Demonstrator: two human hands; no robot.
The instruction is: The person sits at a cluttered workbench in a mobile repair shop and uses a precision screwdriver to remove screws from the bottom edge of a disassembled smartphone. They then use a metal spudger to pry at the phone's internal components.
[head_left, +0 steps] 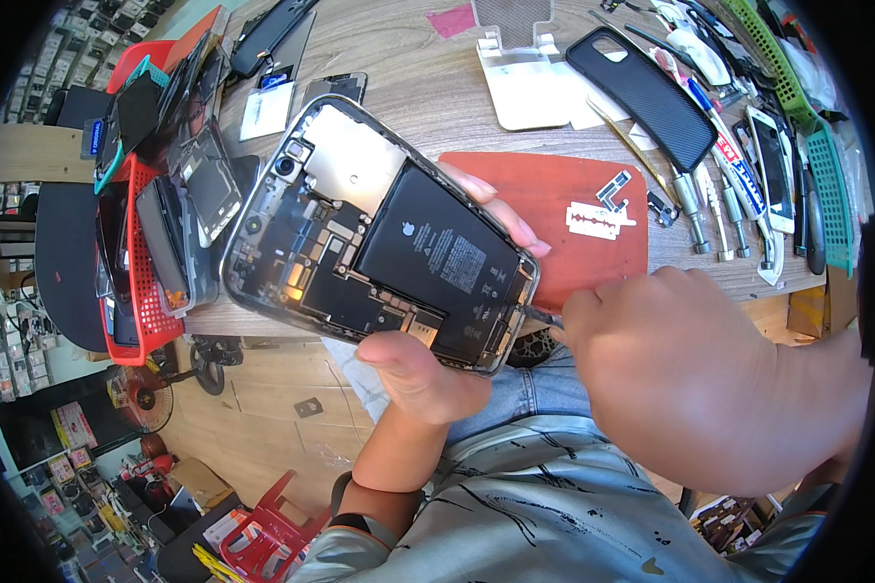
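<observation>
My left hand [423,384] holds an opened smartphone [360,248] tilted above the table's front edge, thumb on the near side and fingertips on the far side. Its screen is off, so the black battery [437,253], circuit boards and a silvery plate show. My right hand [690,379] is closed at the phone's lower right end. From its fingers a thin, dark tip reaches the bottom edge of the frame; the hand hides the rest. Beyond it, a razor blade [598,221] and a small metal bracket [612,189] lie on a red mat [564,267].
A black phone case [642,97] lies beyond the mat. Screwdrivers [688,209], a white phone [771,165] and several tools crowd the right, beside a green basket [826,185]. At left, a red basket [146,311] holds phone parts. A fan [146,398] stands below the table's level.
</observation>
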